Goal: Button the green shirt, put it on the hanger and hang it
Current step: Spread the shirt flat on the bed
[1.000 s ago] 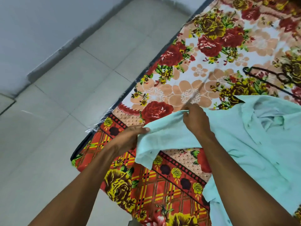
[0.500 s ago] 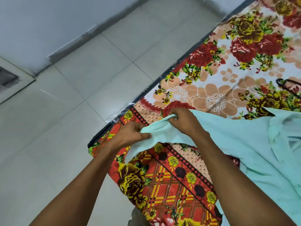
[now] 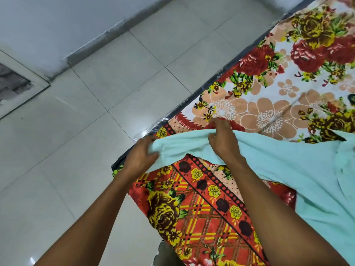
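Pale grey floor tiles [image 3: 80,135] meet a grey-white wall [image 3: 57,22] at upper left, beside a bed whose red, orange and yellow floral cotton sheet [image 3: 201,208] drapes over its corner. Across that sheet lies a pale mint-green cotton shirt [image 3: 288,169], spreading from the right edge of the frame toward the bed's corner, its body crumpled and its collar area only partly in view at far right. One narrow end of the shirt is lifted off the sheet and stretched between a person's two bare hands. The left hand [image 3: 141,158] grips the very end of the fabric, fingers [image 3: 151,155] curled under it and thumb on top. The right hand [image 3: 223,140] holds the cloth just beside it, fingers [image 3: 219,123] bent down and pinching the upper edge, which bunches into soft folds there. Between the hands the material sags slightly; no buttons can be made out.
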